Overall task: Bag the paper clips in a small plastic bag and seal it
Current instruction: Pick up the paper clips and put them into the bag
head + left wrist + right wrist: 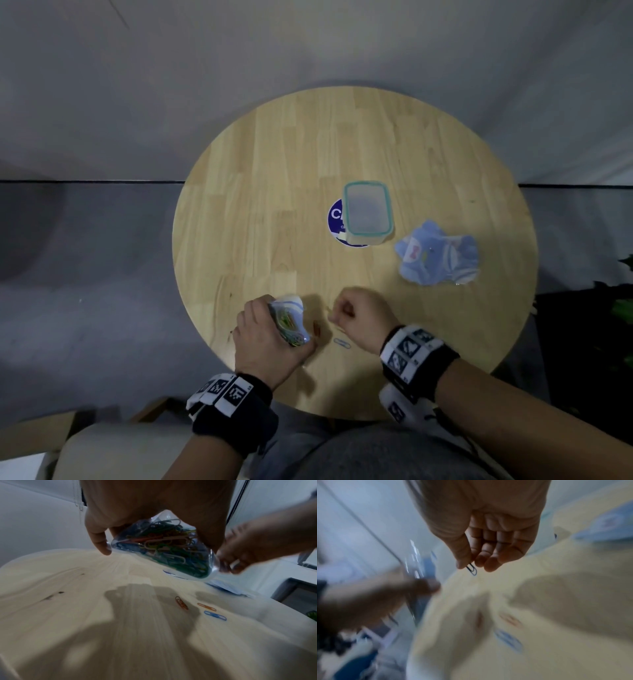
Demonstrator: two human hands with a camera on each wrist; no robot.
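Note:
My left hand (270,332) grips a small clear plastic bag (289,320) above the near side of the round wooden table (274,192). The bag (164,547) is packed with coloured paper clips. Just to its right, my right hand (356,315) pinches a dark paper clip (471,568) between thumb and forefinger. On the table below lie loose clips: a red one (181,602), an orange one (206,606) and a blue one (215,615). The blue clip (342,343) also shows in the head view, between my hands.
An empty clear container with a teal rim (367,212) stands mid-table on a blue round sticker (335,216). A heap of blue patterned bags (438,253) lies to its right. The table's near edge is close to my wrists.

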